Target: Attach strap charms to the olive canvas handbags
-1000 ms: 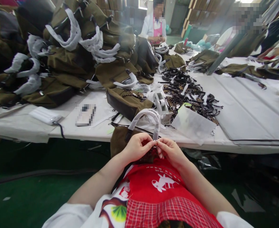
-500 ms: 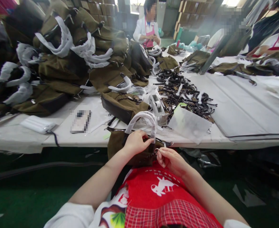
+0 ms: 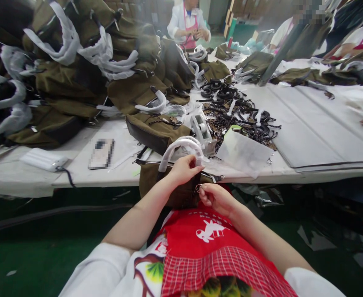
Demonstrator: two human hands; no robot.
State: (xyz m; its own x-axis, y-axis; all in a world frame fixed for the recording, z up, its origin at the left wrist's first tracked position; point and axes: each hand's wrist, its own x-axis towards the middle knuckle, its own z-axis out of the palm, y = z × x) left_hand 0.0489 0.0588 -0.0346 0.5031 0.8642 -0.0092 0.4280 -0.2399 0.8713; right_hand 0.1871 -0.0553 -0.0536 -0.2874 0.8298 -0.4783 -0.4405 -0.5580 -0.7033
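Note:
An olive-brown bag (image 3: 148, 179) with dark trim and a zip stands at the table's front edge, against the red apron. Its handles (image 3: 176, 144) are wrapped in white film and arch upward. My left hand (image 3: 183, 169) is closed on the wrapped handle near its right end. Just below and to the right, my right hand (image 3: 214, 196) pinches a small metal ring (image 3: 197, 188) at the bag's front. What hangs from the ring is dark and hard to make out.
Olive bags with wrapped handles (image 3: 70, 90) are piled at the left. A tape dispenser (image 3: 200, 128), dark cords and straps (image 3: 227, 111) and a translucent sheet (image 3: 246, 152) lie behind. A phone (image 3: 101, 154) and white power bank (image 3: 43, 159) rest left. Other people sit across the table.
The view has tilted down slightly. My left hand has moved a little up along the wrapped handle. My right hand, with the ring, has shifted slightly left relative to the bag.

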